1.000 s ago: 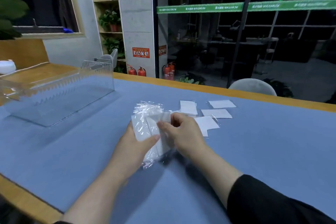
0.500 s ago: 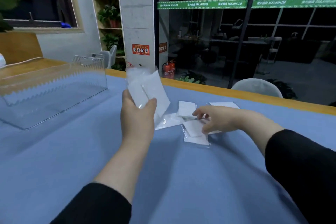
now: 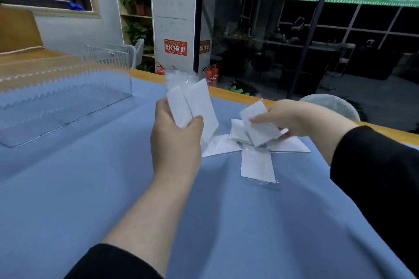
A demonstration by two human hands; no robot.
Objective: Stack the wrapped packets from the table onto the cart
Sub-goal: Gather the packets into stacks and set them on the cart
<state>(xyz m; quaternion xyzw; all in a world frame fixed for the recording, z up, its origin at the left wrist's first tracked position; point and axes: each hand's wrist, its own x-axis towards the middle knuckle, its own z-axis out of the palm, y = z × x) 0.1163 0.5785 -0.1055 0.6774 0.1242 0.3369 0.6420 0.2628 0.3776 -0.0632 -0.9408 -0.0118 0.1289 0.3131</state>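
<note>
Holding a small fan of wrapped packets upright, the left hand pinches their lower edges; the right hand pinches one packet above the loose pile on the blue table. They look light, thin and slippery, probably best gripped by the edges.

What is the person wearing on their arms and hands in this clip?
Both hands are bare: no gloves, rings or watch visible on the left hand or right hand. Each arm has a plain black sleeve, pushed up to leave the forearms uncovered.

Clear bin cropped at left edge
</note>
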